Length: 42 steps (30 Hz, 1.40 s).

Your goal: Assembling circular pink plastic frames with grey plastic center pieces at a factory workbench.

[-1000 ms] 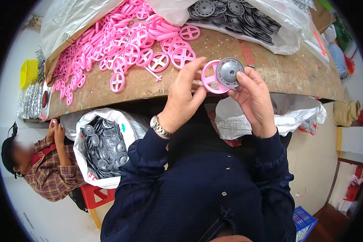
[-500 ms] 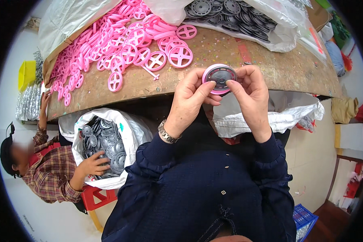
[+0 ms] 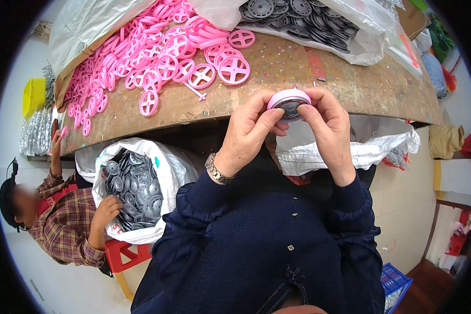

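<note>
Over the table's front edge, both my hands grip a small toy wheel: a pink ring (image 3: 289,94) with a dark grey hubcap-like disc (image 3: 290,108) set against it. My left hand (image 3: 251,125), a metal watch on its wrist, pinches the left side with its thumb on the disc. On the right side, my right hand (image 3: 327,125) presses its thumb on the disc's face, its fingers bent behind the ring. Whether the disc sits fully inside the ring I cannot tell. The wheel is tilted, its disc face toward me.
Pink wheels (image 3: 167,67) lie heaped on the wooden table (image 3: 361,94), left of grey discs (image 3: 298,21) in a white bag. A sack (image 3: 165,180) of grey discs stands on a red stool (image 3: 128,256), with a co-worker's hand (image 3: 109,209) in it. White sacking (image 3: 345,157) hangs below the table's edge.
The wheel in my hands has tipped, showing more of the pink rim's edge. The co-worker's hand in the sack has drawn back left, and their other hand now holds something pink.
</note>
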### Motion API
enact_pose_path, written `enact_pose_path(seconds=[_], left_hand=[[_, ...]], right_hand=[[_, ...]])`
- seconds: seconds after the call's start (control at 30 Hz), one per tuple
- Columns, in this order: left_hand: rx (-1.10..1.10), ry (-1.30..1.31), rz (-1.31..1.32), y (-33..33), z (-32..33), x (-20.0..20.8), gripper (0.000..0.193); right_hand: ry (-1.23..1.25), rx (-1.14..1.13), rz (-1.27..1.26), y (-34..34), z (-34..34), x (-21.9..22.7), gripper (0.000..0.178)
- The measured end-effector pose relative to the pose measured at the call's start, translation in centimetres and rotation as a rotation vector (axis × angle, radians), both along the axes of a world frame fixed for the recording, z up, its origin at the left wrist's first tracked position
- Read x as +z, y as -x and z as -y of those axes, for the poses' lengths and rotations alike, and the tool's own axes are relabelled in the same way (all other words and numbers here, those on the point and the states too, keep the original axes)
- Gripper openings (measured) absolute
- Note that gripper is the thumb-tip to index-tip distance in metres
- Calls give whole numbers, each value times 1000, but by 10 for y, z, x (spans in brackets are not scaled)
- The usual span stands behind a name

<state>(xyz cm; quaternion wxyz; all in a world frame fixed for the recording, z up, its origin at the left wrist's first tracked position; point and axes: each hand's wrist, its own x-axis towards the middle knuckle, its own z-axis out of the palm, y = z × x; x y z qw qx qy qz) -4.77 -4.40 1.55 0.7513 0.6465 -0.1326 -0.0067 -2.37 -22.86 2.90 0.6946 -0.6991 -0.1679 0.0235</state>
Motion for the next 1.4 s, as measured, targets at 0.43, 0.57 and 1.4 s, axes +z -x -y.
enact_pose_path(seconds=[0.43, 0.57, 1.4], left_hand=[[236, -336, 235, 2, 16, -8, 17], [117, -223, -13, -2, 15, -7, 21], [84, -419, 192, 3, 17, -2, 44]], right_hand=[[111, -47, 87, 5, 0, -10, 10], [54, -53, -25, -1, 1, -19, 9], [114, 33, 28, 1, 24, -18, 24]])
